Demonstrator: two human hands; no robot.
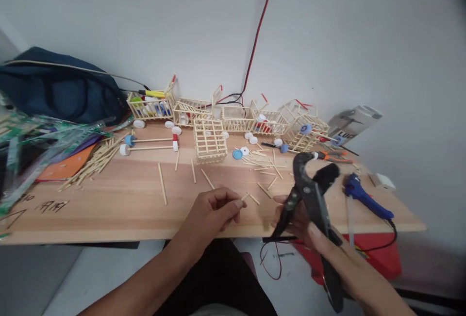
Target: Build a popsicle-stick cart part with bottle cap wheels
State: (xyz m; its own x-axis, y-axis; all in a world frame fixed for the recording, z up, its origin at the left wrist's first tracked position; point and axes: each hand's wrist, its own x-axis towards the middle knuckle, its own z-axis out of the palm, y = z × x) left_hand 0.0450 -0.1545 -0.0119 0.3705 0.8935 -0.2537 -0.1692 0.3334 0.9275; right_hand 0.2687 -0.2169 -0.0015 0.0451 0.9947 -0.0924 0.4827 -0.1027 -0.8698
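My left hand point(213, 211) hovers at the near edge of the wooden table point(120, 204), pinching a short wooden stick point(244, 196) between thumb and fingertips. My right hand point(309, 231) grips the handles of a large black cutter point(309, 194), jaws open and pointing up, just right of the stick. Loose sticks point(264, 163) lie scattered on the table in front of both hands. One stick-built cage point(210, 140) stands apart mid-table.
A row of stick cages point(240, 117) with bottle caps lines the wall. A stick bundle point(96, 158) and coloured paper point(61, 168) lie left, beside a dark blue bag point(54, 88). A blue glue gun point(364, 197) and orange pliers point(333, 156) lie right. A red box point(378, 255) sits below.
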